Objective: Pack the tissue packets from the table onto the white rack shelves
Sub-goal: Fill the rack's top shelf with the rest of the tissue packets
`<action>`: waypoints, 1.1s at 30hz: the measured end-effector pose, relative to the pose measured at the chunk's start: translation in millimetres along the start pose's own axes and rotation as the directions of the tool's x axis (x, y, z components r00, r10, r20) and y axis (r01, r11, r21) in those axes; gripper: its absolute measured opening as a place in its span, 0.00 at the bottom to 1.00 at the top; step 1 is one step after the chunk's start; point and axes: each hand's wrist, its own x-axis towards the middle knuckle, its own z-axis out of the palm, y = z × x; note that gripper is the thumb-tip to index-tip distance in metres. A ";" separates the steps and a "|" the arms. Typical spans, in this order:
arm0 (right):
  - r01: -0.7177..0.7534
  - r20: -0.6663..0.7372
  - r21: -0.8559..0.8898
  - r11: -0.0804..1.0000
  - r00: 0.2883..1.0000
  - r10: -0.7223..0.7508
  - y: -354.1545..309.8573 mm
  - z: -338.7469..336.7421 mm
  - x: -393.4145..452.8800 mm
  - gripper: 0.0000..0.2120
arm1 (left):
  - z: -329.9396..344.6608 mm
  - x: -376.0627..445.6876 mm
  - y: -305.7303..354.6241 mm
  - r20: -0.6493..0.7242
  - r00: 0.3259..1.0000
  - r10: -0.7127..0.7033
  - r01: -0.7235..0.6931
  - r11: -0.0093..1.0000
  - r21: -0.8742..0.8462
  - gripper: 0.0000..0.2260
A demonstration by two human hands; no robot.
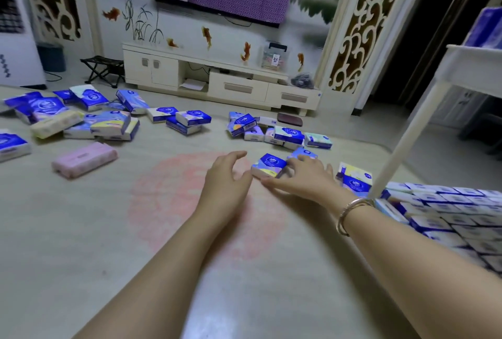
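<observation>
Many blue and white tissue packets lie scattered across the far half of the table (pixel 81 230). One blue packet (pixel 269 166) lies nearest my hands. My right hand (pixel 301 175) rests on its right end with fingers spread and the thumb along its near edge. My left hand (pixel 228 175) hovers open just left of that packet, touching nothing. The white rack (pixel 402 143) stands at the right. Its lower shelf holds several rows of stacked packets (pixel 448 211). More packets (pixel 486 28) sit on its upper shelf (pixel 475 67).
A pink packet (pixel 84 159) lies alone at the left. One cluster of packets (pixel 279 132) sits just beyond my hands and a larger heap (pixel 81 113) at the far left. A lone packet (pixel 353 175) stands by the rack's post. A TV cabinet (pixel 217 80) lines the far wall.
</observation>
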 end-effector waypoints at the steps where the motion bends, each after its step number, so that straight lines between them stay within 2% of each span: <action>1: 0.030 -0.023 0.019 0.999 0.999 -0.030 -7.7 0.7 -9.8 0.38 | 0.1 -0.5 -0.9 0.018 1.000 0.003 -0.003 1.000 0.030 0.19; 3: 0.153 -0.070 0.106 0.983 0.987 -0.146 -19.7 4.1 -24.3 0.42 | -0.1 -1.6 -2.6 0.061 0.998 -0.002 -0.005 0.995 0.103 0.20; 5: 0.259 -0.052 0.343 0.903 0.965 -0.257 -24.6 2.4 -37.5 0.44 | -1.3 -4.7 -1.6 0.112 0.993 -0.035 0.016 0.985 0.173 0.24; 7: 0.243 0.056 0.559 0.793 0.943 -0.328 -21.4 -4.0 -48.1 0.41 | -4.4 -10.9 2.5 0.141 0.988 -0.063 0.030 0.974 0.226 0.30; 9: 0.191 0.128 0.616 0.764 0.933 -0.336 -15.6 -9.9 -52.1 0.35 | -7.5 -13.6 2.6 0.137 0.989 -0.048 0.011 0.966 0.258 0.29; 10: 0.166 0.115 0.615 0.771 0.948 -0.296 -13.3 -10.5 -50.7 0.32 | -8.9 -13.1 1.3 0.127 0.991 -0.045 0.011 0.966 0.260 0.27; 12: 0.070 -0.009 0.572 0.817 0.997 -0.079 -7.0 -9.1 -39.9 0.26 | -9.9 -10.4 -2.1 0.097 0.994 -0.042 0.014 0.962 0.273 0.25; 14: -0.120 -0.141 0.336 0.934 0.974 0.176 2.2 -8.0 -29.6 0.26 | -8.5 -8.4 -3.2 0.057 0.998 -0.006 -0.013 0.949 0.314 0.27; 16: -0.315 -0.127 0.147 0.938 0.934 0.334 9.6 -6.3 -25.8 0.31 | -5.7 -7.2 -3.9 0.031 0.998 0.047 -0.053 0.957 0.284 0.27; 18: -0.424 -0.054 0.151 0.893 0.898 0.436 8.2 -4.3 -26.4 0.34 | -1.5 -5.4 -4.5 0.041 0.996 0.078 -0.086 0.973 0.217 0.28; 20: -0.467 0.005 0.190 0.864 0.880 0.474 0.8 -2.7 -24.3 0.33 | 3.2 -4.2 -4.6 0.098 0.988 0.122 -0.144 0.956 0.254 0.30; 22: -0.445 0.031 0.226 0.867 0.892 0.450 -6.0 -4.6 -22.3 0.30 | 8.7 -4.6 -3.5 0.190 0.970 0.151 -0.220 0.878 0.426 0.30; 24: -0.349 0.000 0.333 0.876 0.929 0.370 -6.3 -6.9 -22.5 0.25 | 12.2 -6.1 -4.5 0.269 0.951 0.155 -0.289 0.758 0.585 0.28; 27: -0.133 -0.124 0.534 0.835 0.965 0.232 -1.5 -8.1 -32.5 0.22 | 13.6 -8.6 0.2 0.252 0.959 0.126 -0.262 0.728 0.634 0.22; 29: -0.015 -0.216 0.603 0.797 0.959 0.181 2.2 -7.8 -40.5 0.21 | 18.7 -6.2 8.4 0.232 0.968 0.093 -0.231 0.691 0.685 0.21; 31: 0.018 -0.276 0.556 0.831 0.947 0.164 7.1 -5.6 -44.2 0.21 | 25.4 -0.2 17.5 0.199 0.979 0.053 -0.181 0.678 0.713 0.24; 33: -0.056 -0.206 0.434 0.899 0.965 0.159 14.4 -1.4 -45.5 0.23 | 31.5 6.3 24.0 0.139 0.990 0.016 -0.109 0.710 0.696 0.25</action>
